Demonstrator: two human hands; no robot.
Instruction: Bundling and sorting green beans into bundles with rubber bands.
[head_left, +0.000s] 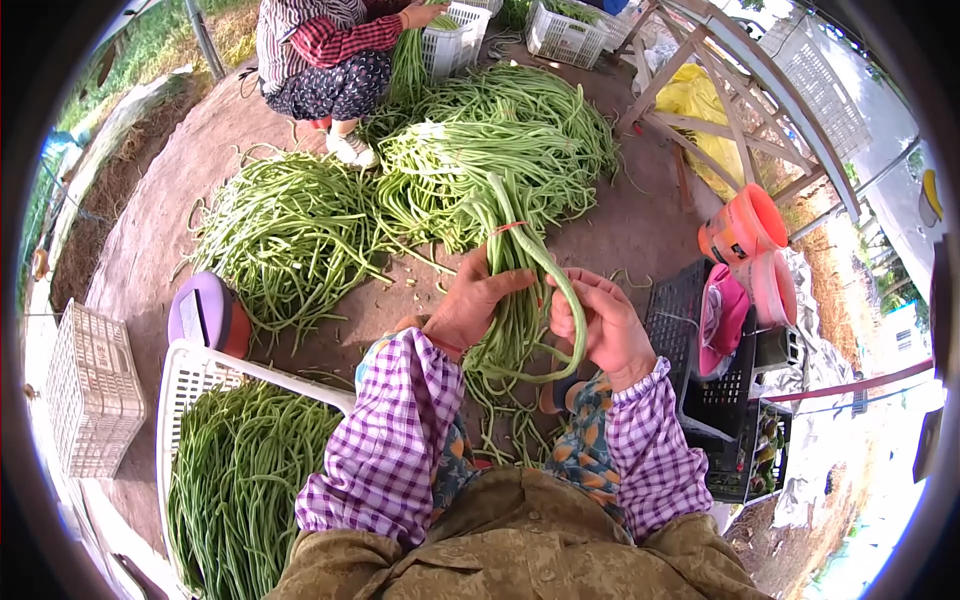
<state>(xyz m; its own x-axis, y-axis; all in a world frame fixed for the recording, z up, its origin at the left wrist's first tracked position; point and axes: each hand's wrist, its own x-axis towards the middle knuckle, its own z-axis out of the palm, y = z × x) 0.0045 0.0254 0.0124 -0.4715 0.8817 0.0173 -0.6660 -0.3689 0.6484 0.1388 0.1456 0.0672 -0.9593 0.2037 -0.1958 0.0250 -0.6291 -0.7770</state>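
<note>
My left hand (471, 301) grips a bundle of long green beans (511, 330), its thumb lying across the front. A red band (510, 226) circles the bundle above that hand. Just to the right, my right hand (600, 319) has its fingers curled around part of a thicker, paler bean (551, 268) that loops down from the bundle's top; the fingertips are partly hidden. Beyond the hands, heaps of loose and bundled long beans (281, 232) lie on the ground. More long beans (240, 480) fill a white plastic crate (171, 409) at my lower left.
Another person (330, 67) sits at the upper left, handling beans by a white crate (457, 45). A purple-topped stool (199, 311) and stacked crates (94, 390) stand left. Orange buckets (742, 223), black crates (675, 315), a pink hat (724, 315) and a wooden frame (720, 97) are right.
</note>
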